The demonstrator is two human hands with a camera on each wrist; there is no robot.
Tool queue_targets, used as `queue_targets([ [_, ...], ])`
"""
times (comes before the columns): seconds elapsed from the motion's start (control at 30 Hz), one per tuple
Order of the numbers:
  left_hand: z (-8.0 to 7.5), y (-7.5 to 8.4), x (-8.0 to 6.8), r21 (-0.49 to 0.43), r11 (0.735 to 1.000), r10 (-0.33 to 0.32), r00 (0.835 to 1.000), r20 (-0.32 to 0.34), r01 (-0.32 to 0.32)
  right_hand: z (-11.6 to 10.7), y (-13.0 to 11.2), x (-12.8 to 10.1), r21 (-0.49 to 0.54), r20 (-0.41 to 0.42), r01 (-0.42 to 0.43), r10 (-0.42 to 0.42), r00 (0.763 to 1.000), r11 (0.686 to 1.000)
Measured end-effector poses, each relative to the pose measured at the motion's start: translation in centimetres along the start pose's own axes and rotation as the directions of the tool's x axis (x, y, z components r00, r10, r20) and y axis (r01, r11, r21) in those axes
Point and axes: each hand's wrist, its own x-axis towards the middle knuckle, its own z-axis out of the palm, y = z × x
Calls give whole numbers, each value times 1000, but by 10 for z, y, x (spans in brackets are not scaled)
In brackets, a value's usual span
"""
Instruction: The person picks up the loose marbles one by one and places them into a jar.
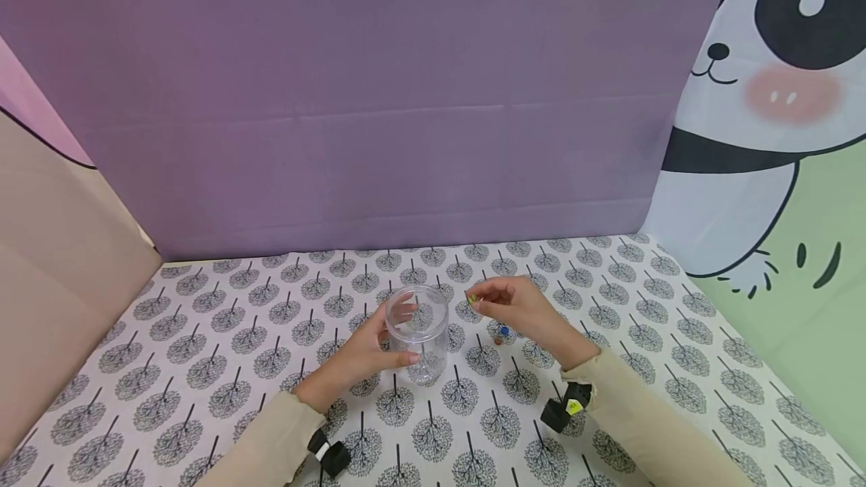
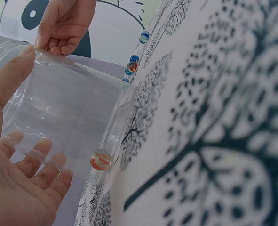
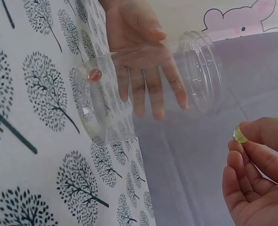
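A clear jar (image 1: 428,352) without a lid stands upright on the patterned cloth, mouth up. My left hand (image 1: 368,355) holds its side, thumb in front and fingers behind the wall. An orange-streaked marble (image 3: 95,75) shows through the wall at the jar's base. Between thumb and fingertip, my right hand (image 1: 510,305) pinches a yellow-green marble (image 3: 240,134) just to the right of the jar's rim. Below that hand, a blue marble (image 1: 504,330) and an orange-brown marble (image 1: 498,340) lie close together on the cloth.
White cloth (image 1: 257,412) with dark tree prints covers the table. A purple curtain (image 1: 379,111) rises behind it, and a panda-printed panel (image 1: 724,201) stands at the right. One more blue-streaked marble (image 2: 144,36) lies apart from the others in the left wrist view.
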Motion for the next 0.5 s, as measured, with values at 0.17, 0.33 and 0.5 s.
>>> queue_targets([
  [0.17, 0, 0, 0, 3, 1000, 7, 1000, 1, -7, 1, -4, 1, 5, -1, -4, 4, 1000, 1000],
  [0.33, -1, -2, 1, 16, 1000, 13, 1000, 7, -13, 3, -7, 3, 1, -3, -1, 1, 1000, 1000],
  [0.5, -2, -3, 2, 26, 999, 27, 1000, 11, -27, 6, -11, 6, -4, -7, 17, -17, 1000, 1000],
])
